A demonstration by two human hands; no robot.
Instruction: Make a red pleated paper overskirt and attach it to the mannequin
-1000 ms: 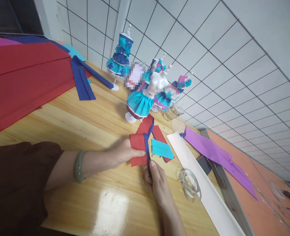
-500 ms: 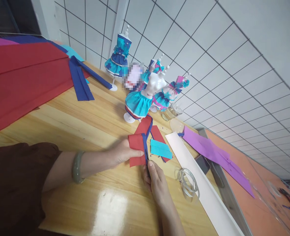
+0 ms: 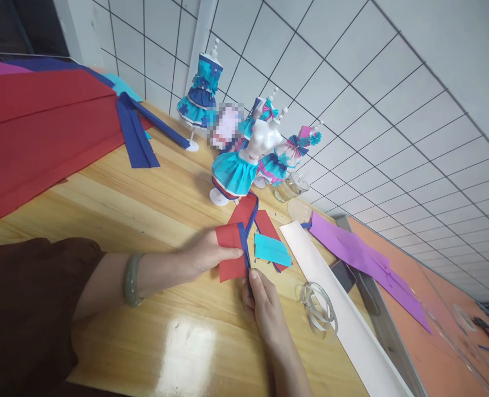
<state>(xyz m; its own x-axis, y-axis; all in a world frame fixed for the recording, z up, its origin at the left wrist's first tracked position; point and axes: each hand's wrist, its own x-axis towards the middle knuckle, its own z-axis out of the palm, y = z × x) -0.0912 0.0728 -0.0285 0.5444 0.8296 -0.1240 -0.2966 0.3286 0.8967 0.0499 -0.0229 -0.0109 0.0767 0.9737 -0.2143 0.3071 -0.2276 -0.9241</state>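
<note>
- Your left fingers pinch a red strip; at four o'clock, your right fingers grip apparent scissors.
- Trimming blue edging seems in hand; the next move calls for tautness.

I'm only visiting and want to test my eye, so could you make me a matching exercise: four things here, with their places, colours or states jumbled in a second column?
Things:
1. Left hand
2. Small cyan piece
3. Right hand
4. Mannequin nearest the hands

Places, colours or states:
A. Lies partly over a red piece
B. Bare white torso above a cyan skirt
C. Holds a blue-edged red strip
D. Grips a dark tool

Right pairs: 1-C, 2-A, 3-D, 4-B
</note>
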